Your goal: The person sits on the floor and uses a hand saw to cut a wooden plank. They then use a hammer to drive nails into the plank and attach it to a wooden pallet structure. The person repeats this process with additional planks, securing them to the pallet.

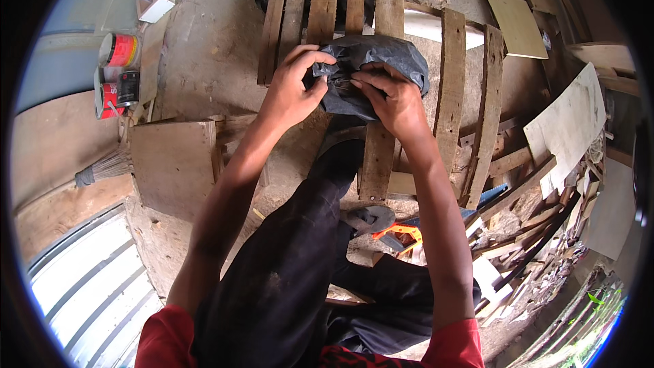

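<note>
A crumpled black plastic bag [392, 53] is between my two hands, above a row of rough wooden slats [323, 0]. At its left edge, my left hand [294, 88] is closed, thumb and fingers curled onto the plastic. My right hand [396, 101] is closed too, its fingertips pinching the gathered plastic near the middle of the bag. Whatever the bag may contain is hidden. Just below the bag, my leg in dark trousers [279, 259] stretches toward the slats.
A saw with an orange handle [402, 237] lies near my right forearm. Scrap wood [524, 232] is heaped at the right, under a pale board [567, 126]. On the left are a plywood panel [174, 167], a bristle broom [109, 165] and paint cans [120, 50].
</note>
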{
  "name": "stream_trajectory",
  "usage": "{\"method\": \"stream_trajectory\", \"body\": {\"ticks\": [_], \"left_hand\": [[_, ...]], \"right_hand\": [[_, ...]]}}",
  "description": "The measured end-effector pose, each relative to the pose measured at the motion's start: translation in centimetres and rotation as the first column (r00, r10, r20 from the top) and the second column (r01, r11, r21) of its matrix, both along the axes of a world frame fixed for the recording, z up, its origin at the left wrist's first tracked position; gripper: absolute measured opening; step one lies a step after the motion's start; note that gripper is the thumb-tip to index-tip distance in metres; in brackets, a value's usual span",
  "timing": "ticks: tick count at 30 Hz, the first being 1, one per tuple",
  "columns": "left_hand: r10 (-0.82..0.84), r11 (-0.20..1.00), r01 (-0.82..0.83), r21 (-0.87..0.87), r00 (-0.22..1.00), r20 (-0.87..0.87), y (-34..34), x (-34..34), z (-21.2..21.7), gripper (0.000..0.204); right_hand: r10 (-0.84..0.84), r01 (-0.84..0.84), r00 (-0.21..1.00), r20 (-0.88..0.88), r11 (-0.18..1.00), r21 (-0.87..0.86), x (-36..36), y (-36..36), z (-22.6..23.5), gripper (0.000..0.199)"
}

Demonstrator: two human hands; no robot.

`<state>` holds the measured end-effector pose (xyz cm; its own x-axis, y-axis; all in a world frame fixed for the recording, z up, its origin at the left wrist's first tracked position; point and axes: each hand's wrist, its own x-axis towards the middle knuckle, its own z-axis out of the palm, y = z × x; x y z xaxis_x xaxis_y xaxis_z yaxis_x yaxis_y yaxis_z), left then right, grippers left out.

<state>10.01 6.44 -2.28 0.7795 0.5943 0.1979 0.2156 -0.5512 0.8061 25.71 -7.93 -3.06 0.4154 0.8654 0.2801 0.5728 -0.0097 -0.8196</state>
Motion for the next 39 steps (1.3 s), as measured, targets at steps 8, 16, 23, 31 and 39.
{"method": "stream_trajectory", "body": {"ticks": [8, 16, 23, 31, 39], "left_hand": [[-0.041, 0.946, 0.009, 0.324, 0.995, 0.090, -1.9, 0.4, 3.7, 0.039], [-0.464, 0.763, 0.471, -0.443, 0.876, 0.132, -4.4, 5.5, 16.9, 0.027], [-0.807, 0.375, 0.812, -0.448, 0.523, 0.273, -15.8, 10.0, 29.4, 0.029], [-0.787, 0.374, 0.842, -0.390, 0.510, 0.347, -31.5, 10.9, 31.4, 0.019], [-0.892, 0.446, 0.895, -0.002, 0.445, -0.076, -33.4, 13.3, 24.0, 0.018]], "right_hand": [[-0.186, 0.217, 0.962, -0.200, 0.966, 0.143, -1.2, -1.8, 2.2, 0.014], [-0.227, 0.541, 0.596, -0.771, 0.822, 0.176, -3.7, -10.2, 13.7, 0.018], [0.190, 0.710, 0.304, -0.934, 0.608, 0.355, -5.6, -19.4, 24.3, 0.019], [0.283, 0.777, 0.387, -0.878, 0.412, 0.475, -6.7, -30.9, 26.8, 0.018], [-0.981, 0.996, 0.080, -0.177, 0.088, -0.033, -1.7, -44.9, 3.1, 0.037]]}}
